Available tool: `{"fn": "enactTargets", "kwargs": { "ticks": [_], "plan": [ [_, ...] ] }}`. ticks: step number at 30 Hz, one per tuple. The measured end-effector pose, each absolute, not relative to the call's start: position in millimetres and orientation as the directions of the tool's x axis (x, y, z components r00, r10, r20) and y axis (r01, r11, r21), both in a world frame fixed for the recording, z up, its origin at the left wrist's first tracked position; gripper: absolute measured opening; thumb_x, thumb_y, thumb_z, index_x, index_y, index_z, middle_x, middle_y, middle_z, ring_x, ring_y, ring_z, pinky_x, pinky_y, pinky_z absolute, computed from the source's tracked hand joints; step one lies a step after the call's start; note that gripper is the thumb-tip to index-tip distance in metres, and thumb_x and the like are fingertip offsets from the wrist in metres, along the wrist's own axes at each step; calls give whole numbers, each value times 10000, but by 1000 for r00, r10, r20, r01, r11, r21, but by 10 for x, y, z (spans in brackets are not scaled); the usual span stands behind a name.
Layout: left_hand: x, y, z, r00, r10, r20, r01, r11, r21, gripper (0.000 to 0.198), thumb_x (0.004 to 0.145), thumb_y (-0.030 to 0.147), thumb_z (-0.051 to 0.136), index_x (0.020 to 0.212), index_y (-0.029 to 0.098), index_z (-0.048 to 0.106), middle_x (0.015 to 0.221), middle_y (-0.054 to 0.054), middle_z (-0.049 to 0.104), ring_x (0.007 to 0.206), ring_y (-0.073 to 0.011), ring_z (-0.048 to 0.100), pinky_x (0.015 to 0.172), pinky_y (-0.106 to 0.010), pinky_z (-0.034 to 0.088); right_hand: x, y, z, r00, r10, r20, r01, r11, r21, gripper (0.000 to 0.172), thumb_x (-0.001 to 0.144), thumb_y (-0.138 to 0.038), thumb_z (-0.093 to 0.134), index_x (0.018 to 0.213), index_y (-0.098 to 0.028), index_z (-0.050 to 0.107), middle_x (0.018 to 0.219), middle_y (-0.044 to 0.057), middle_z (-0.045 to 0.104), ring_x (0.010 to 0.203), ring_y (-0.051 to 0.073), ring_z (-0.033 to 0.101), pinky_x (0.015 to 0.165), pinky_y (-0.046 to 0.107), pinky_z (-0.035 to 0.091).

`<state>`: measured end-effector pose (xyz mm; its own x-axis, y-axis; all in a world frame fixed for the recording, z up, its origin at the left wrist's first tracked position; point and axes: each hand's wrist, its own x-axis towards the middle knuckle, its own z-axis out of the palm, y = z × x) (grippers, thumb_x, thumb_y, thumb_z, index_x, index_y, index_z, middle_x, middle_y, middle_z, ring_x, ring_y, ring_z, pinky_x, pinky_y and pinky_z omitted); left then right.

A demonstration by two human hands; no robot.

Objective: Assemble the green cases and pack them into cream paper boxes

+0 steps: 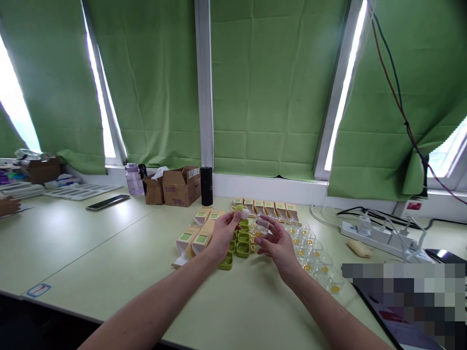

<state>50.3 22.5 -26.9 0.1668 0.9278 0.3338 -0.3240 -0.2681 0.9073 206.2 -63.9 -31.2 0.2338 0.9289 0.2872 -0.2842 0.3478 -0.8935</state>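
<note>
My left hand (223, 234) is raised over the table, its fingers pinched on a small round green-and-white item (241, 211). Beside it, my right hand (277, 245) holds a small clear plastic box (260, 227) by its sides. Under the hands lie several green tray pieces (242, 249) in rows. Several clear boxes with yellow centres (314, 260) stretch to the right. Small cream cartons with green labels (200, 238) lie to the left, and more of these cartons (268, 208) stand in a row behind.
Two brown cardboard boxes (175, 187), a black cylinder (206, 186), a purple bottle (133, 179) and a phone (108, 202) sit at the back left. A power strip (379, 238) with cables lies right. Another person's hand (9, 206) rests at the far left.
</note>
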Motion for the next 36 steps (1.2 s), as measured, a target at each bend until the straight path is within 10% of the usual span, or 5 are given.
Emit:
{"fn": "enactTargets", "kwargs": {
  "ticks": [9,14,21,36],
  "plan": [
    [498,198,-251,209,901,379,-328,-300,896,516,745,648,874,886,162,776,875,-56,720,773,-157,610,704,-257,508,2066,-525,-484,279,885,373,-110,415,-903,566,609,-179,770,1167,-275,765,816,-2,689,685,161,614,530,263,591],
    [491,187,-251,224,888,402,-338,-316,886,471,753,603,889,867,168,749,874,-50,715,797,-164,628,715,-253,510,2069,-528,-463,275,894,354,-126,398,-908,553,609,-269,877,1146,-260,747,1112,52,732,670,142,648,470,254,573],
    [485,125,-225,254,892,375,-301,-295,907,500,740,591,902,918,149,748,863,-57,731,800,-181,656,708,-264,519,2031,-526,-447,264,924,277,-246,342,-907,683,593,-558,967,1103,-204,684,842,32,756,622,168,665,432,262,570],
    [498,82,-273,355,851,387,-247,-314,917,533,750,612,888,1023,169,772,1050,-114,787,952,-249,729,817,-331,590,2041,-552,-418,239,942,235,-311,303,-901,633,587,-536,1000,1054,-202,735,878,60,807,694,209,734,537,301,612]
  ]
}}
